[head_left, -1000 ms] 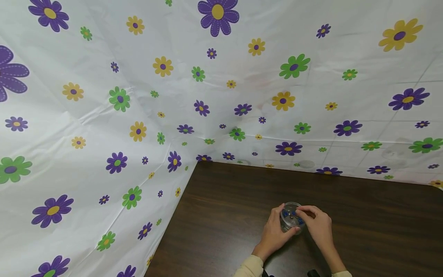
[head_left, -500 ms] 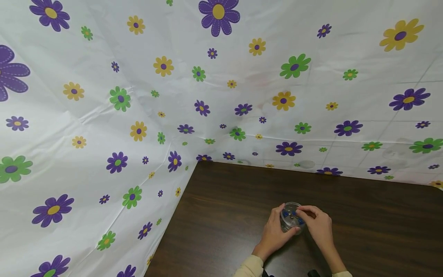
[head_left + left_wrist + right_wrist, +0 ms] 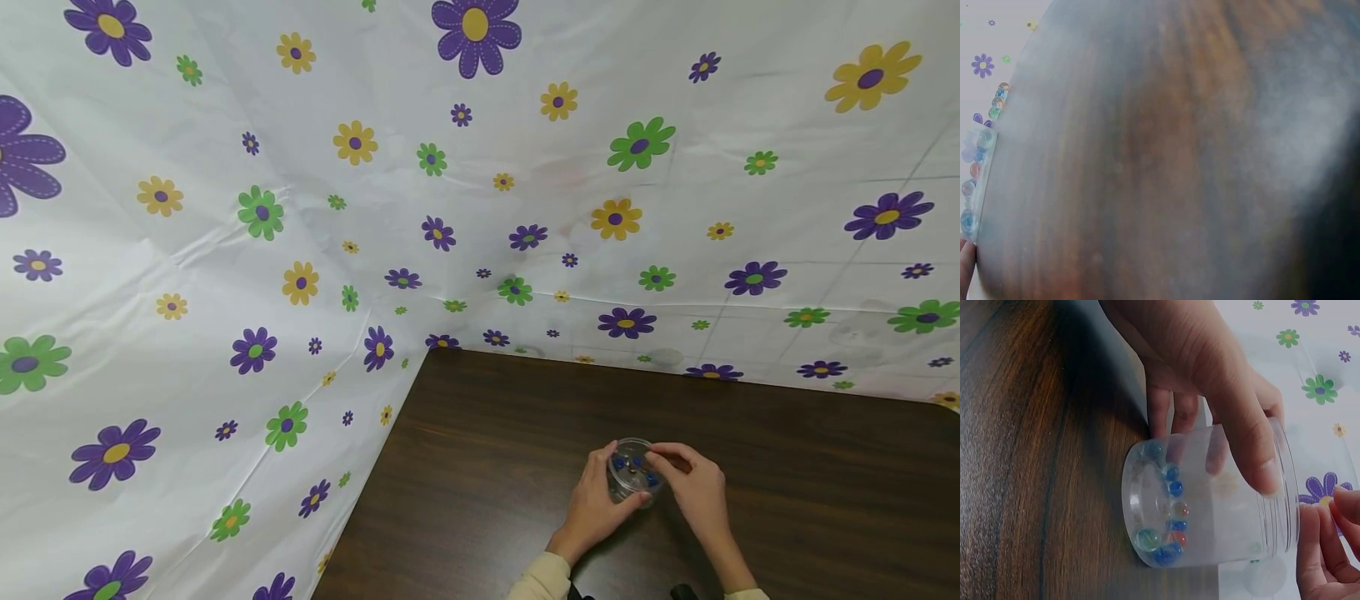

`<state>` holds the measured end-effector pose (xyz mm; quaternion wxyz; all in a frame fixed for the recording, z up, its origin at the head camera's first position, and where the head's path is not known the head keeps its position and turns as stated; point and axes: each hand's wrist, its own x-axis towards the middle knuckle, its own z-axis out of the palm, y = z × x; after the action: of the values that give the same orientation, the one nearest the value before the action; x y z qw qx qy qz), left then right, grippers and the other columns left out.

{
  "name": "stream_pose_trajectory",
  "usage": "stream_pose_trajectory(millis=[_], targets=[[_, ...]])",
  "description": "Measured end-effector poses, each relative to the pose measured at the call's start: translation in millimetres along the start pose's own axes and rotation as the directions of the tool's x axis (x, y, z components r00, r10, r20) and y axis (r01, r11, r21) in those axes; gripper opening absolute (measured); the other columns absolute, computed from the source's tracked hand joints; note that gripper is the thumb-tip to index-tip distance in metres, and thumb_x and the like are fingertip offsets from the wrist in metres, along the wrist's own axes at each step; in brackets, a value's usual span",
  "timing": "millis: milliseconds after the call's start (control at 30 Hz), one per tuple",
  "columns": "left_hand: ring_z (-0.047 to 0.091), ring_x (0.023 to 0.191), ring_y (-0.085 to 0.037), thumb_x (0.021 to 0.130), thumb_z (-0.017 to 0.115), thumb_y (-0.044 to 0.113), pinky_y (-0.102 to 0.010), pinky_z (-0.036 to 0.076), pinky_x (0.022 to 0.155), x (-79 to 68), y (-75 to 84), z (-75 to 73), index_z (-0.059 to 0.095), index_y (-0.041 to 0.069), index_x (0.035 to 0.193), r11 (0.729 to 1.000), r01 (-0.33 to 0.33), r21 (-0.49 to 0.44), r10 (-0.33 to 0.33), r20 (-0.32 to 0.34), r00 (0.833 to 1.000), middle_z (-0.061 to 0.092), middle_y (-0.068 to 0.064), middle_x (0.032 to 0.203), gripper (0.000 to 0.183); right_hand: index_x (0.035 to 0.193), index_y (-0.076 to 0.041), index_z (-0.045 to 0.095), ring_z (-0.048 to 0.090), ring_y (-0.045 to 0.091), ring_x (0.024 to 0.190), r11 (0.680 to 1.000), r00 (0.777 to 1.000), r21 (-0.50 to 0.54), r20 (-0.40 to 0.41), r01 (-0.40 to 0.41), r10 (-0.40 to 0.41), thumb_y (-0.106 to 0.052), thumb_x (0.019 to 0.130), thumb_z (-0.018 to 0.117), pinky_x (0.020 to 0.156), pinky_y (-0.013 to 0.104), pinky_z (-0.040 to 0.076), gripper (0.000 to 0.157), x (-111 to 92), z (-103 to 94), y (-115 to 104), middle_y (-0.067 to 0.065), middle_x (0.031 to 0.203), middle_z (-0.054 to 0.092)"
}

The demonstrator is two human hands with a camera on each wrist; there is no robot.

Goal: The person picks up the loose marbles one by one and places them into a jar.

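Note:
A clear plastic jar with a threaded rim stands lidless on the table, several glass marbles at its bottom, blue, greenish and reddish. My left hand grips the jar round its side, thumb near the front and fingers behind. My right hand is at the jar's right rim, its thumb and forefinger drawn together. In the right wrist view its fingertips are right by the mouth; I cannot tell whether anything is between them. At the left edge of the left wrist view, part of the jar shows with a fingertip below.
A dark wood-grain table lies under the hands. A white sheet with purple, yellow and green flowers hangs along its back and left sides. A small black object shows at the bottom edge, near the right forearm.
My right hand has shifted slightly right, so its fingertips reach less over the jar's mouth and more of the marbles show. The left hand and the jar have stayed in place.

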<state>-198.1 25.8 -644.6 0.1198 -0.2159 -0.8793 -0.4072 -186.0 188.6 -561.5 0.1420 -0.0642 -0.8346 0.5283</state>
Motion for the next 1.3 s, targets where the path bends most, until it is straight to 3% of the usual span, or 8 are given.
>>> stream_pose_trajectory(millis=[367, 667, 1133, 1300], targets=[[0.058, 0.123, -0.014, 0.093, 0.075, 0.046, -0.032, 0.052, 0.094, 0.8, -0.9, 1.2, 0.033, 0.020, 0.156, 1.000, -0.022, 0.019, 0.023, -0.020, 1.000, 0.053, -0.002, 0.140, 0.080, 0.102, -0.002, 0.078, 0.063, -0.005, 0.075, 1.000, 0.999, -0.003, -0.049, 0.010, -0.010, -0.008, 0.093, 0.078, 0.062, 0.016, 0.048, 0.011, 1.1, -6.2, 7.2, 0.012, 0.097, 0.077], [0.059, 0.122, -0.014, 0.093, 0.076, 0.046, -0.031, 0.052, 0.093, -1.3, -2.2, 1.2, 0.033, 0.019, 0.156, 0.998, -0.045, 0.033, 0.046, -0.039, 0.998, 0.053, -0.002, 0.138, 0.081, 0.105, -0.002, 0.078, 0.065, 0.000, 0.071, 0.997, 0.996, -0.005, -0.056, -0.071, 0.070, -0.013, 0.095, 0.077, 0.059, 0.020, 0.045, 0.015, 1.3, -12.0, 13.5, 0.010, 0.096, 0.077], [0.057, 0.127, -0.016, 0.093, 0.076, 0.047, -0.033, 0.052, 0.096, -1.5, 0.4, -0.9, 0.032, 0.021, 0.156, 1.000, -0.009, 0.029, 0.009, -0.009, 1.000, 0.051, -0.001, 0.144, 0.082, 0.108, 0.001, 0.077, 0.067, -0.002, 0.070, 0.988, 0.986, -0.027, -0.080, -0.152, 0.149, -0.014, 0.095, 0.078, 0.058, 0.019, 0.045, 0.020, 1.5, -22.5, 35.3, 0.005, 0.090, 0.078], [0.057, 0.127, -0.016, 0.093, 0.076, 0.047, -0.034, 0.052, 0.096, -1.9, 0.1, -1.3, 0.032, 0.020, 0.157, 0.999, -0.013, 0.029, 0.013, -0.008, 1.000, 0.051, -0.001, 0.143, 0.082, 0.109, 0.000, 0.077, 0.064, -0.008, 0.068, 0.985, 0.981, -0.038, -0.104, -0.167, 0.163, -0.014, 0.095, 0.078, 0.058, 0.018, 0.045, 0.020, 2.6, -28.0, 47.3, -0.006, 0.085, 0.077]])
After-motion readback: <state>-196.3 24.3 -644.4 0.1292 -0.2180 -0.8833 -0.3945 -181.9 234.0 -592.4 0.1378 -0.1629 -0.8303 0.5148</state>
